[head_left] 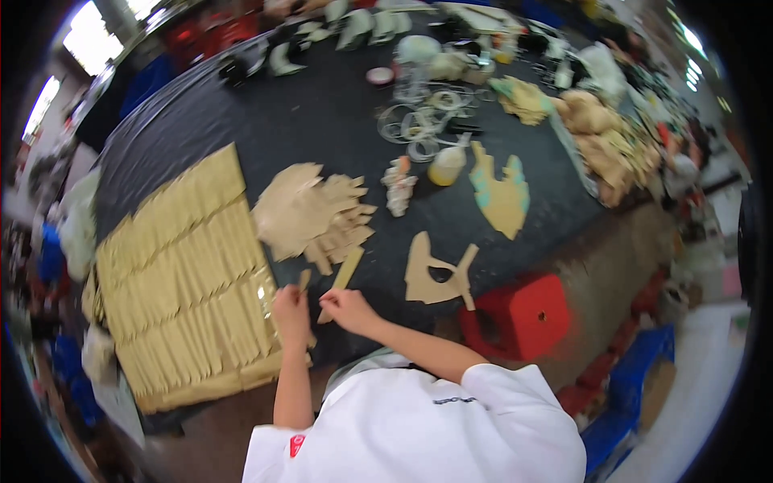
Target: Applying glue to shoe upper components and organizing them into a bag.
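Pinching a small tan piece (303, 279) in my left hand (290, 310), I gripped a long tan strip (345, 276) with my right hand (345, 308) over the black table (322, 121).

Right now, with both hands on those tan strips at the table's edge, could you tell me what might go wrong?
Two risks. The long tan strip pinched by the right hand lies close to the loose pile of cut pieces; a careless sweep could scatter it. The left hand works with a small piece beside the rows of laid-out strips, so a nudge might disturb their order.
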Available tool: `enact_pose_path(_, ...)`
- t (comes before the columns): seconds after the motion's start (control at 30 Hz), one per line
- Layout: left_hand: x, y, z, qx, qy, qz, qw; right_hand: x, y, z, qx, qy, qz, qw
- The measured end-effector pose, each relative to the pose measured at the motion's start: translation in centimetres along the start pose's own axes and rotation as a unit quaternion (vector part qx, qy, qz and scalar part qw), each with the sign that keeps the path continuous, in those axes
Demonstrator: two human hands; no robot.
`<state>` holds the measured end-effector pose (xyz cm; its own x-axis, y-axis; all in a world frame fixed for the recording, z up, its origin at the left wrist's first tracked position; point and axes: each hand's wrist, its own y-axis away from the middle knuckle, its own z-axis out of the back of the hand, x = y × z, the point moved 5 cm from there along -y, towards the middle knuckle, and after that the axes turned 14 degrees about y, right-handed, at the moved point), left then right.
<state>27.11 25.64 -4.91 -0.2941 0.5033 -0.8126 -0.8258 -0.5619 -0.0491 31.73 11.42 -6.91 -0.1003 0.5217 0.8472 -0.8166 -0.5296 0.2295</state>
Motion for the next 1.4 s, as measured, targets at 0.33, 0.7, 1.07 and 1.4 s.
enact_pose_path(0.33,-5.1,1.7,-1.4,0.167,0.568,0.271,0.759,3.7,1.8,4.5,0.010,-0.407,0.004,0.913)
enact_pose_path(0.7,-14.2,2.6,-10.6,0.233,0.559,0.218,0.765,-3.7,3.7,15.7,-0.032,-0.473,-0.056,0.879)
enact_pose_path(1.07,-15.9,-0.3,-15.3,0.027,0.435,0.185,0.881,-14.4,5.2,33.3,0.091,-0.532,-0.060,0.840)
enact_pose_path(1.4,-13.0,0.7,-14.9,0.010,-0.170,0.052,0.984,-19.5,-0.5,35.6,-0.302,0.408,0.084,0.857)
